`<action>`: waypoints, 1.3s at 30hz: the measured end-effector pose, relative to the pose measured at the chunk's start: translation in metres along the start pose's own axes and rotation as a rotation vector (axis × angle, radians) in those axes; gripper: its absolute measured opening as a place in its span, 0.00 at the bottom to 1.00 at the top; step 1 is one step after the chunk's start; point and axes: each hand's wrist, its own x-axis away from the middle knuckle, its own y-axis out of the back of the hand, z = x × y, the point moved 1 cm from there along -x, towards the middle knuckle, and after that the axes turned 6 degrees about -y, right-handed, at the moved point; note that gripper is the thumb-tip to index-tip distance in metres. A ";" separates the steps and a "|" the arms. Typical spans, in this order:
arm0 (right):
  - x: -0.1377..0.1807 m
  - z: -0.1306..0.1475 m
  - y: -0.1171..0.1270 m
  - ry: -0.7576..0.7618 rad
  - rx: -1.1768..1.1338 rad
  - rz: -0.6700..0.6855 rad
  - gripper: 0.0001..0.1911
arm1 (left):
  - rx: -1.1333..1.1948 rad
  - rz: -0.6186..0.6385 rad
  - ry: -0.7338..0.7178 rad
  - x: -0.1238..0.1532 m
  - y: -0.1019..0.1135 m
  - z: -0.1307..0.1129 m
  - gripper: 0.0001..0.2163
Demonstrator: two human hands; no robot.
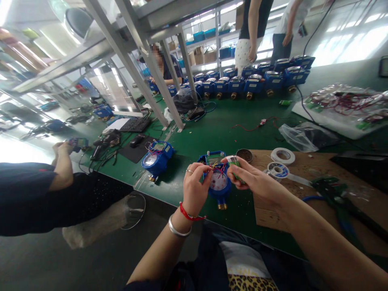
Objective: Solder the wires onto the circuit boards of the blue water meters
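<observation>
A blue water meter (pixel 222 193) with a round white dial and a brass fitting sits on the bench in front of me. Thin red, yellow and dark wires (pixel 220 166) come out of its open upper part. My left hand (pixel 195 188) is over the meter's left side, thumb and forefinger pinched on the wires. In my right hand (pixel 250 178), a green cylindrical battery (pixel 235 163) with a whitish end is gripped just right of the dial. A second blue water meter (pixel 154 158), its top open and wires showing, stands to the left.
On a cardboard sheet (pixel 260 210) at right lie a tape roll (pixel 282 155), a solder spool (pixel 277 170) and wire strippers (pixel 330 186). A small round tin (pixel 244 155) is beside the meter. Several blue meters (pixel 236 85) line the back; a metal frame post (pixel 172 101) rises left. Co-workers are nearby.
</observation>
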 end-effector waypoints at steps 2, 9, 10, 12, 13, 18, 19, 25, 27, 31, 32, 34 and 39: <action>0.001 0.001 0.000 -0.021 -0.045 0.010 0.24 | -0.012 0.017 -0.035 0.002 -0.001 -0.001 0.02; -0.006 0.007 0.006 0.154 -0.060 -0.039 0.22 | 0.057 -0.004 -0.029 0.008 -0.001 0.002 0.04; -0.007 0.008 0.005 0.183 0.019 -0.053 0.21 | 0.063 -0.028 -0.018 0.008 -0.001 0.003 0.04; -0.007 0.008 0.003 0.217 0.229 -0.088 0.20 | 0.057 -0.071 -0.002 0.009 -0.001 0.004 0.05; -0.006 0.007 0.001 0.227 0.338 -0.108 0.20 | 0.048 -0.090 0.003 0.010 -0.002 0.005 0.05; 0.000 -0.009 -0.011 0.335 0.751 -0.317 0.16 | 0.026 -0.164 0.030 0.013 -0.003 0.004 0.04; 0.001 -0.013 -0.014 0.364 0.810 -0.361 0.16 | 0.020 -0.173 0.030 0.013 -0.003 0.003 0.04; 0.008 -0.027 -0.019 0.403 0.996 -0.405 0.09 | 0.020 -0.159 -0.008 0.016 -0.004 0.001 0.03; 0.009 -0.029 -0.017 0.394 0.997 -0.390 0.07 | 0.069 -0.104 -0.051 0.017 -0.006 0.001 0.03; 0.015 -0.030 -0.014 0.428 0.992 -0.427 0.08 | 0.147 -0.015 -0.110 0.020 -0.010 0.005 0.04; 0.017 -0.030 -0.014 0.461 0.983 -0.456 0.09 | 0.160 -0.004 -0.109 0.020 -0.010 0.006 0.04; 0.023 -0.029 -0.019 0.556 0.934 -0.513 0.12 | 0.179 0.017 -0.089 0.019 -0.009 0.009 0.05; 0.023 -0.033 -0.041 0.785 0.848 -0.295 0.11 | 0.199 0.084 -0.059 0.009 -0.006 0.017 0.04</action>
